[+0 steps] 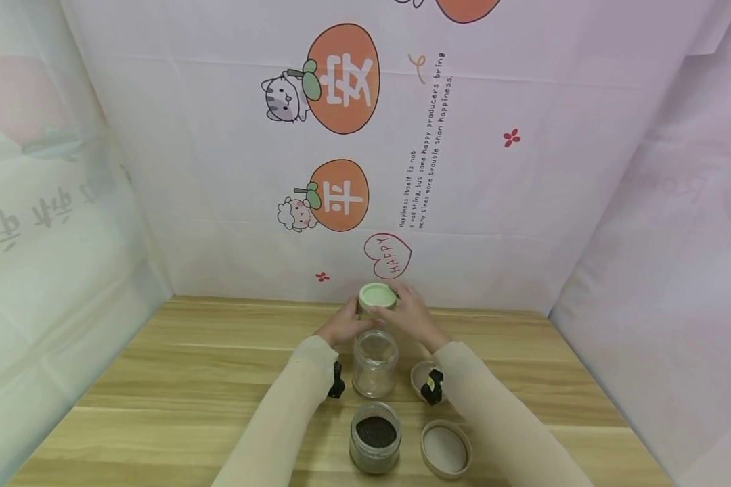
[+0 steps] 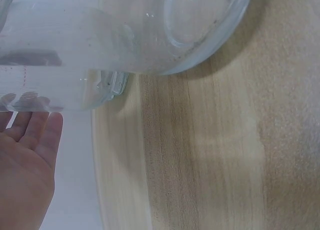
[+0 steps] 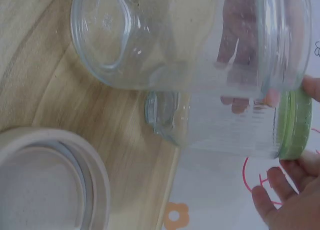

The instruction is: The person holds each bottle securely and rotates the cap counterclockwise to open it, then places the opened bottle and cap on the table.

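At the back of the table, in the head view, both hands are at a tall glass jar (image 3: 225, 125) topped by a green lid (image 1: 378, 295). My left hand (image 1: 347, 326) holds the jar's left side, its fingers reaching behind the glass in the left wrist view. On the other side, my right hand (image 1: 413, 319) grips the lid's rim between thumb and fingers, as the right wrist view shows. Just in front stands an open glass jar (image 1: 374, 380), which partly hides the lidded one.
Nearest the person is a glass jar (image 1: 373, 462) holding dark grains (image 1: 375, 431). To its right lies a beige lid (image 1: 443, 450). Another beige lid (image 1: 422, 380), partly hidden by the right wrist, lies beyond it. A printed cloth (image 1: 475, 203) hangs behind the wooden table (image 1: 219, 379).
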Motion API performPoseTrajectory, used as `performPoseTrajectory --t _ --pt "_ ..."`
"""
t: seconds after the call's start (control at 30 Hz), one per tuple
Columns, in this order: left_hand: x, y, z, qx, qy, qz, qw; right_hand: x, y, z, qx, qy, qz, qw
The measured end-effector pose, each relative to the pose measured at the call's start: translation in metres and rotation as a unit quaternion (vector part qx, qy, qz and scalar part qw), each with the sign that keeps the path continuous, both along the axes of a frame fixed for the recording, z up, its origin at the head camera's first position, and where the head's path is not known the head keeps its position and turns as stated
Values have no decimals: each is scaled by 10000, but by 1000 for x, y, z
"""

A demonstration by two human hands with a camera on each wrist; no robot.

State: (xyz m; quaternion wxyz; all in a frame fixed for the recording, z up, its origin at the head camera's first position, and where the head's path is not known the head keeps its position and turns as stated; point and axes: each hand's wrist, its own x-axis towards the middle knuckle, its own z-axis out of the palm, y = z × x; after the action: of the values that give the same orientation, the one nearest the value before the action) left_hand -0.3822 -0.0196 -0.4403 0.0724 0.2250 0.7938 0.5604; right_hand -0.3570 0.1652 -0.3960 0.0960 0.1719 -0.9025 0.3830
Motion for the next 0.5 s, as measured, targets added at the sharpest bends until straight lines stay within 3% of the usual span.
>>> performPoseTrajectory --t 0.37,0.5 --pt "-3 0 -2 -61 -81 -11 9999 -6 12 2 -658 -798 745 9919" --pt "-3 1 -2 -8 -100 -24 9999 -12 12 2 -879 -1153 791 9863"
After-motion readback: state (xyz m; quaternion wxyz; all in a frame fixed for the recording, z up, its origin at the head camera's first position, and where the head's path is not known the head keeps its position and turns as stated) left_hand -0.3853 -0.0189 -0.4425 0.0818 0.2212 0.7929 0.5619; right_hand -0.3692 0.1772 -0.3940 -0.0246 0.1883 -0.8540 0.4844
